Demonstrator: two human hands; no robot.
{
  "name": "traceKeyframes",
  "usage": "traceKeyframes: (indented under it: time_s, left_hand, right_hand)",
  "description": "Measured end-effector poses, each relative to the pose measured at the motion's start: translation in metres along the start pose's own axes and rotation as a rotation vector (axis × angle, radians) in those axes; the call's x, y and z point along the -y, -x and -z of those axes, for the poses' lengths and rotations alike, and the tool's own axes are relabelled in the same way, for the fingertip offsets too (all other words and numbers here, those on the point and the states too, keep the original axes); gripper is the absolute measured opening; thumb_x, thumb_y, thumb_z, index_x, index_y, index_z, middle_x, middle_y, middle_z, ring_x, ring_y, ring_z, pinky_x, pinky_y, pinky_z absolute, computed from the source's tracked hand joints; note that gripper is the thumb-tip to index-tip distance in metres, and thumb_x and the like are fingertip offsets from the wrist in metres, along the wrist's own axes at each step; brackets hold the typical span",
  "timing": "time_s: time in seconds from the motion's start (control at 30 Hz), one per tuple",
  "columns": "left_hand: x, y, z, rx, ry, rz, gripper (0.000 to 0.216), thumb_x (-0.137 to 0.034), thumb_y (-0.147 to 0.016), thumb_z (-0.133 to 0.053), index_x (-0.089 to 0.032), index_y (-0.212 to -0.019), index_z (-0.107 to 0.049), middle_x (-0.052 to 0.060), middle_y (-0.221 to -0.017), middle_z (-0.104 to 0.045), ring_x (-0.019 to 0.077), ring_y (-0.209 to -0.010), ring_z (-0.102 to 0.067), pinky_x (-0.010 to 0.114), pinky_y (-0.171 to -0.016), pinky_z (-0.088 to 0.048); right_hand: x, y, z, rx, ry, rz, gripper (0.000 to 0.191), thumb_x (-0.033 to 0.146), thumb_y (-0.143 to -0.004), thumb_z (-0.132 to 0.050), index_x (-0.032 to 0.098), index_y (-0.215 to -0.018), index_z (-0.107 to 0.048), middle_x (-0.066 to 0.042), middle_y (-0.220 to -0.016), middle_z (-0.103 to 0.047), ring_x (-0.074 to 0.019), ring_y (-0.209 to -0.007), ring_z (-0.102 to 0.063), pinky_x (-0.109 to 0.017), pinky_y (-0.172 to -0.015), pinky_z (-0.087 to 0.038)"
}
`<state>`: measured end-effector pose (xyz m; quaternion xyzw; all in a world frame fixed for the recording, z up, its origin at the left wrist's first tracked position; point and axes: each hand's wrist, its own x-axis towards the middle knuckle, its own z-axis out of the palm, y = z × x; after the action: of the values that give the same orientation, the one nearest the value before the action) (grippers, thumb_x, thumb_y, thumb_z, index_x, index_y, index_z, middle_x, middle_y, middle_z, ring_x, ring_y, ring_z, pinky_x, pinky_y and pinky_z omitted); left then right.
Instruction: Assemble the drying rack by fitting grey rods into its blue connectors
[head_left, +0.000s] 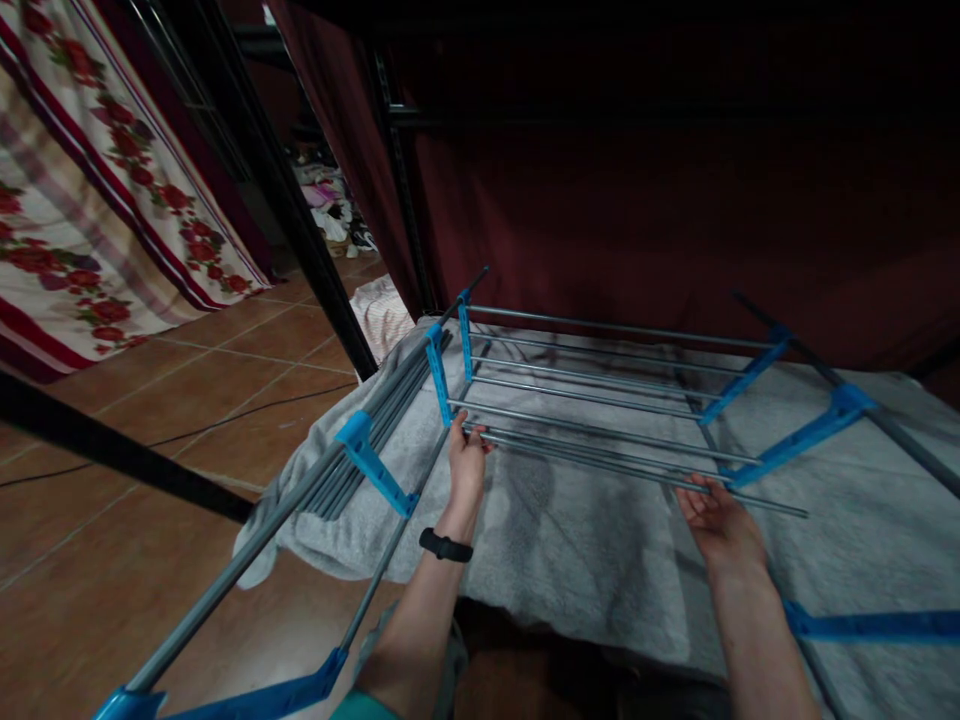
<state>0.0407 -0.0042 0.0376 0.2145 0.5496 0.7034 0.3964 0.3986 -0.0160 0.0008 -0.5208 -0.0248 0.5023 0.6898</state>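
Note:
A rack of grey metal tubes and blue plastic brackets lies in front of me on a grey cloth. My left hand (469, 460) pinches the left end of a thin grey rod (585, 457), close to a blue bracket (438, 375). Farther right, the fingers of my right hand (716, 520) curl around the same rod, whose tip sticks out past them. Beside that hand a right-side blue bracket (799, 440) slopes up to a thicker tube. Several crossbars (600, 365) span the two sides farther back. My fingers partly hide the rod's left end.
Several loose grey rods (367, 450) lie bundled on the grey cloth (570, 560) at left. A black metal post (300, 220) rises beside it. Dark red fabric (637, 230) hangs behind. A cable (247, 408) crosses the tiled floor near a flowered curtain (127, 200).

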Motion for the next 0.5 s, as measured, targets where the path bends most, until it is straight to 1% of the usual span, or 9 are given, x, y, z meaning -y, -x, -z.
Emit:
traceKeyframes:
  time_s: [0.1,0.23,0.3,0.37,0.5]
  left_hand:
    - [0.004,-0.002,0.0,0.049,-0.056,0.017,0.045,-0.004,-0.08,-0.053,-0.02,-0.122,-0.06,0.001,-0.079,-0.065,0.013,-0.06,-0.06,0.023,-0.061,-0.047]
    - [0.005,0.002,0.0,0.105,-0.169,-0.011,0.036,0.004,-0.073,-0.059,-0.021,-0.095,-0.071,0.001,-0.068,-0.062,0.0164,-0.07,-0.06,0.022,-0.069,-0.045]
    - [0.002,0.008,0.001,0.104,-0.219,-0.048,0.034,0.005,-0.071,-0.062,-0.023,-0.087,-0.072,0.002,-0.069,-0.061,0.0193,-0.079,-0.061,0.023,-0.075,-0.045]
    - [-0.002,0.013,0.002,0.103,-0.249,-0.074,0.034,0.006,-0.07,-0.064,-0.024,-0.083,-0.071,0.002,-0.072,-0.06,0.0205,-0.088,-0.06,0.024,-0.082,-0.043]
    - [-0.007,0.021,0.003,0.097,-0.207,-0.053,0.033,0.01,-0.069,-0.065,-0.023,-0.073,-0.068,0.002,-0.071,-0.055,0.0196,-0.096,-0.057,0.021,-0.088,-0.039]
  right_hand:
    - [0.0,0.002,-0.001,0.014,-0.017,-0.007,0.019,0.01,-0.088,-0.047,0.02,-0.076,-0.058,0.0,-0.083,-0.065,-0.0094,-0.075,-0.067,-0.024,-0.07,-0.061]
    - [-0.001,0.005,-0.003,0.032,-0.027,0.006,0.019,0.01,-0.089,-0.047,0.02,-0.078,-0.058,0.0,-0.085,-0.065,-0.0098,-0.078,-0.068,-0.025,-0.072,-0.061]
    - [-0.001,0.006,-0.005,0.029,-0.028,0.008,0.018,0.01,-0.089,-0.047,0.019,-0.078,-0.059,-0.001,-0.087,-0.065,-0.01,-0.08,-0.068,-0.026,-0.073,-0.062]
    - [-0.002,0.007,-0.005,0.028,-0.023,0.01,0.019,0.009,-0.089,-0.047,0.019,-0.078,-0.059,-0.001,-0.088,-0.066,-0.01,-0.08,-0.068,-0.026,-0.074,-0.062]
    - [-0.004,0.007,-0.006,0.027,-0.018,0.017,0.02,0.008,-0.089,-0.046,0.02,-0.079,-0.06,-0.002,-0.089,-0.067,-0.0102,-0.081,-0.069,-0.028,-0.077,-0.062]
